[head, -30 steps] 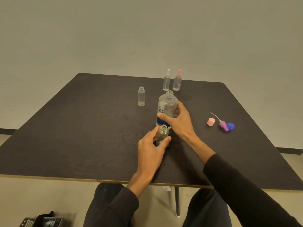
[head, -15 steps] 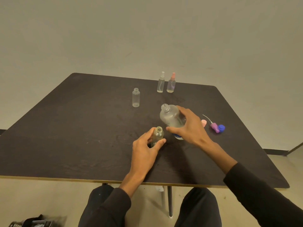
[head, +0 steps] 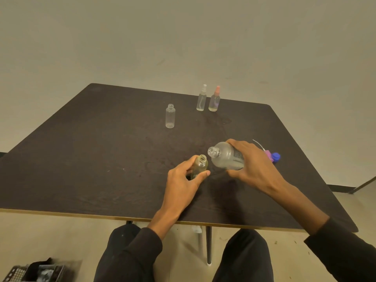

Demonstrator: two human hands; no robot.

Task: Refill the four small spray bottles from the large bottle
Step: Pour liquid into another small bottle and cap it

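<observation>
desk (head: 85,159): one dark desk, carries pretty much everything here
large bottle (head: 225,157): just one, uncapped, tipped over to the left with its mouth right beside the small open bottle's mouth
right hand (head: 254,165): fingers wrapped round the large bottle
left hand (head: 183,180): fingers curled round a small open bottle (head: 200,164), standing upright on the desk
small bottles: four total, the held one, one open bottle (head: 170,116) further back, and two capped ones at the far edge, white-topped (head: 201,98) and pink-topped (head: 214,99), side by side
loose bits: purple sprayer head (head: 268,155) and blue cap (head: 276,156), one each, just behind the right hand
</observation>
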